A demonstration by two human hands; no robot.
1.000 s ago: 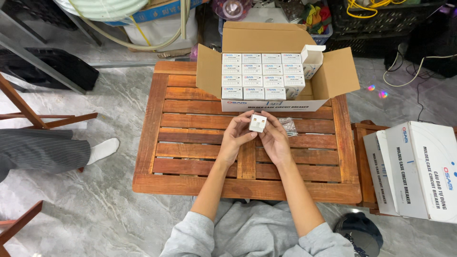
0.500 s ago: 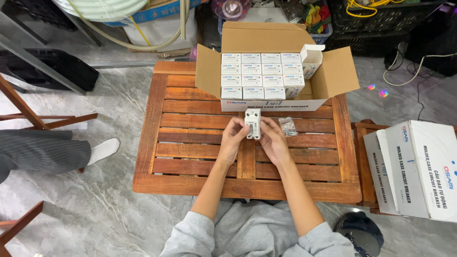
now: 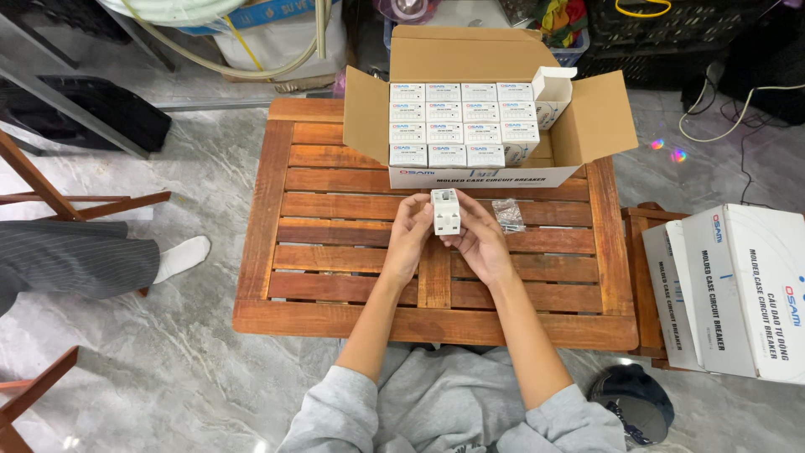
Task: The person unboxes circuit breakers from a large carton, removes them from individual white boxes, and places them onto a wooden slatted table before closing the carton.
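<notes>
While the left hand [image 3: 411,235] and right hand [image 3: 480,239] pinch the white breaker unit [image 3: 445,210] between them above the slatted wooden table [image 3: 352,243], grip should probably stay even on both sides.

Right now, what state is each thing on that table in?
White device: upright, held by both hands.
Left hand: gripping the device.
Right hand: gripping the device.
Cardboard carton: flaps open, full of small boxes.
Small white box: lid open.
Plastic bag: lying on table.
</notes>
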